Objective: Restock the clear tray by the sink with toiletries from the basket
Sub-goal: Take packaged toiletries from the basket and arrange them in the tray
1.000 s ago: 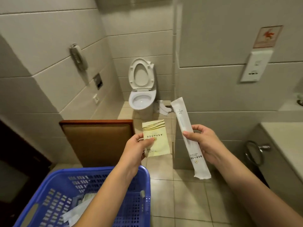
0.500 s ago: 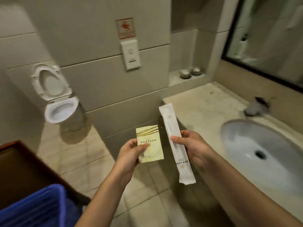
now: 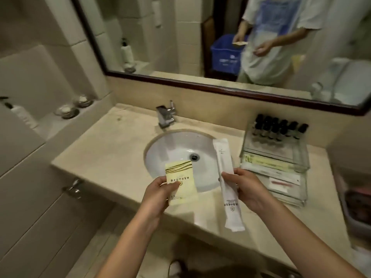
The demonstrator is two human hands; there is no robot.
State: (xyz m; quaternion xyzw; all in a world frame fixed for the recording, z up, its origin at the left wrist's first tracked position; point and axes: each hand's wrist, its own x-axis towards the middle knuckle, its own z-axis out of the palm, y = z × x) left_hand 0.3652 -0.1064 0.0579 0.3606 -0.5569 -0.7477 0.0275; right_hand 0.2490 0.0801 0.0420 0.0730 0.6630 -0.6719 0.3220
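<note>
In the head view you are mid-delivery: both items are in your hands and neither is in the tray yet. Your left hand [image 3: 160, 189] pinches a flat yellow sachet [image 3: 181, 183], thumb on top, at lower centre of the frame over the front rim of the sink [image 3: 174, 149]. Your right hand [image 3: 247, 189] grips a long white packet [image 3: 226, 177] about its middle, just right of the sachet. The clear tray [image 3: 271, 149] sits at right centre, near that hand. A row of dark-capped bottles [image 3: 279, 129] stands along its back, and flat packets [image 3: 271, 165] lie across the lower levels. The blue basket [image 3: 225, 55] shows only as a mirror reflection at top centre — what it holds is too blurred to tell.
</note>
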